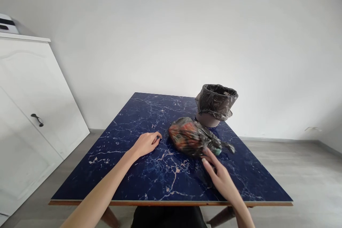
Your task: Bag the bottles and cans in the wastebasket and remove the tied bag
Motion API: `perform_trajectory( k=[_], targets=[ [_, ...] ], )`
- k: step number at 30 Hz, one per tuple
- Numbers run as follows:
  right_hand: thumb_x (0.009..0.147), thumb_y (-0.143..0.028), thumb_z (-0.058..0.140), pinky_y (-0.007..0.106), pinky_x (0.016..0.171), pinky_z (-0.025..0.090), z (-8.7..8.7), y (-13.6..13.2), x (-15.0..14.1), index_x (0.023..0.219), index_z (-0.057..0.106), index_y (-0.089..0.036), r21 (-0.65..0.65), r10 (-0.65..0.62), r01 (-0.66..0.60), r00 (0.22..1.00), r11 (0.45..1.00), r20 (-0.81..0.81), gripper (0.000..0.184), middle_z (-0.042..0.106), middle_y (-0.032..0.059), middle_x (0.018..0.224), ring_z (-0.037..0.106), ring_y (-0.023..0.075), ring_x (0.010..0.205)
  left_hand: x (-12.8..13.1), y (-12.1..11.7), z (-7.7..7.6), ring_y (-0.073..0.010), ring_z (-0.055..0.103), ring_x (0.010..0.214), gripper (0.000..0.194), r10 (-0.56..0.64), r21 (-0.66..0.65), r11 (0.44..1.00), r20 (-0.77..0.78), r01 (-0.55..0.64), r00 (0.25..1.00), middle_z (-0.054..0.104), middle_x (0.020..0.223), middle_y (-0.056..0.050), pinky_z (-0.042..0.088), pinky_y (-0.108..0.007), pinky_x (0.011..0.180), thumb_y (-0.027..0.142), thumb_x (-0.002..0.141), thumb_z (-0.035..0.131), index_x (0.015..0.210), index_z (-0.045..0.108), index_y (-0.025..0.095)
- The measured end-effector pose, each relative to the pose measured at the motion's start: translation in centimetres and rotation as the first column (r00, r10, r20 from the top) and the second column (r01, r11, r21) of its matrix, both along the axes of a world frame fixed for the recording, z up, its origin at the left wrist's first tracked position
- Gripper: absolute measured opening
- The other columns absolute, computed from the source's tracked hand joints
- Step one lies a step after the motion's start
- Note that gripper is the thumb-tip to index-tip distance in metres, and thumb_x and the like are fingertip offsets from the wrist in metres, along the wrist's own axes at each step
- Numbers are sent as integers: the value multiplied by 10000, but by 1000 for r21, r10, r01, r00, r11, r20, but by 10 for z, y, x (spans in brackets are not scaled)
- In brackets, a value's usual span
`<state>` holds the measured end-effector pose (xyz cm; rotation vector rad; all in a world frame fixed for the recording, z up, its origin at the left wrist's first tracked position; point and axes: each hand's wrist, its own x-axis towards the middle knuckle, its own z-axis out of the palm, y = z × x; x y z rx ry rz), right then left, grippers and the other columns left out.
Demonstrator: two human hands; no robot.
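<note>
From my feed: filled black bag (185,135) lying on its side on the blue marbled bench (107,171), right of centre, reddish-orange contents showing through the thin plastic, a bit of green near its twisted end, which points right. My right hand (217,172) is at the bag's near edge, thumb and forefinger spread apart, not gripping; slight blur there, so I can't tell how firm any contact is. My left hand (148,143) rests on the bench left of the bag, apart from it, fingers loosely curled; can't tell whether they pinch anything. Bin (210,119) stands upright just behind the bag, near the bench's far right corner, black liner (215,103) folded over its rim and hanging down outside. White cabinet (34,131) at left, dark handle (37,119) on its door, pale wall (165,42) behind.
</note>
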<state>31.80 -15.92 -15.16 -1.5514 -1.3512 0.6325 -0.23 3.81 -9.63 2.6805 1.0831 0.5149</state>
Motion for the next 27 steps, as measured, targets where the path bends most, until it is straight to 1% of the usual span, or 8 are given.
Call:
perform_trajectory(
  k=[4,7,12,15,17,21,24,27],
  targets=[
    [1039,-574,608,520,1232,460,9,-2,-36,1573,562,-312,33,143,-147,983,989,113,597,648,79,1547,613,317,1429,0,-2,0,-218,666,651,297,3,17,1000,-25,-3,1000,699,738,-11,415,-302,647,328,1069,448,1201,684,207],
    [1039,-561,621,525,1221,469,11,-5,-38,1464,656,-300,38,127,-133,984,990,123,499,715,86,1453,647,324,1382,1,-3,0,-216,664,638,284,-1,20,1000,-34,2,999,706,748,-17,407,-303,632,321,1066,451,1193,674,199],
    [1047,-571,605,445,1083,571,8,-10,-31,1339,698,-260,35,92,-92,996,995,-10,436,782,111,1289,748,301,1182,3,-5,0,-213,662,625,251,-19,21,1000,-25,20,999,698,730,-7,409,-302,621,320,1053,466,1169,657,206],
    [1038,-574,624,422,1040,589,5,-10,-32,1439,607,-260,62,63,-59,996,996,-61,510,784,109,1261,769,282,1109,4,-6,-1,-208,661,621,218,-28,21,999,-9,29,1000,685,718,13,414,-298,614,344,1032,510,1169,628,223],
    [1040,-576,624,416,1019,601,4,-9,-33,1580,449,-271,73,41,-33,993,997,-110,645,782,100,1252,782,265,1065,5,-8,-1,-208,657,624,229,-31,26,999,7,31,999,677,731,21,415,-298,602,370,1012,549,1188,592,230],
    [1048,-596,599,419,992,613,2,-7,-32,1692,235,-284,83,15,0,984,997,-179,804,785,92,1228,795,258,1025,8,-13,2,-215,690,729,291,-50,58,997,54,47,997,709,919,-23,459,-317,641,431,986,601,1198,529,244],
    [1045,-602,598,430,1010,605,0,-5,-29,1707,208,-277,70,14,-1,984,998,-179,835,787,91,1226,794,261,1040,11,-17,3,-225,708,807,314,-80,80,994,83,74,993,711,1035,-55,490,-332,685,477,999,601,1201,508,254],
    [1043,-606,596,426,1015,598,-4,-4,-27,1670,316,-246,44,27,-21,987,999,-158,775,782,103,1241,787,265,1065,13,-19,2,-225,714,811,347,-107,85,992,96,99,990,710,1025,-52,503,-332,689,542,1031,583,1206,500,254]
  ],
)
